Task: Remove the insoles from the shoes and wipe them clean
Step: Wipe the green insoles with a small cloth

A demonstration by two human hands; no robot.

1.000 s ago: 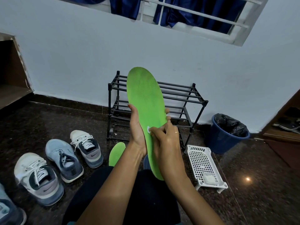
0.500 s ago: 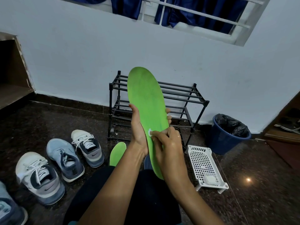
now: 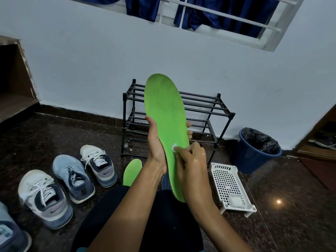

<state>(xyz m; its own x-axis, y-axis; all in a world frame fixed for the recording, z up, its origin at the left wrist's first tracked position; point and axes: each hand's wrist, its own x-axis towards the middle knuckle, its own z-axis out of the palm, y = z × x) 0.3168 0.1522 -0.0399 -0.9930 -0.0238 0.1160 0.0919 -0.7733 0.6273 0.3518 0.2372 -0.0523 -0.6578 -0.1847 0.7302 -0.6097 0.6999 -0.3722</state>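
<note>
Watching the feed, I saw the left hand (image 3: 156, 146) wrapped round the waist of the green insole (image 3: 163, 106), thumb along the near edge and fingertips peeking past the far one. The insole stood nearly upright above the lap, toe end high: a long, round-nosed blade with a matte, faintly scuffed face. The right hand (image 3: 190, 160) had its fingers curled, pinching a small white wipe (image 3: 175, 147) and pressing it onto the insole's lower half, just beside the left palm. A thin ring glinted on one right finger.

Down on the dark speckled stone floor (image 3: 54, 135), a second green insole (image 3: 131, 171) lay flat, its heel hidden behind the left forearm. To the left sat three lace-up sneakers in a row: a white mesh sneaker (image 3: 43, 197), a pale blue sneaker (image 3: 72, 177) and another white sneaker (image 3: 99, 164). Behind the raised insole stood a black tubular shoe rack (image 3: 209, 110) against the pale wall. On the right, a white perforated plastic tray (image 3: 229, 184) rested near a round blue bucket (image 3: 254, 157) lined with a crinkled black bag (image 3: 260, 137).
</note>
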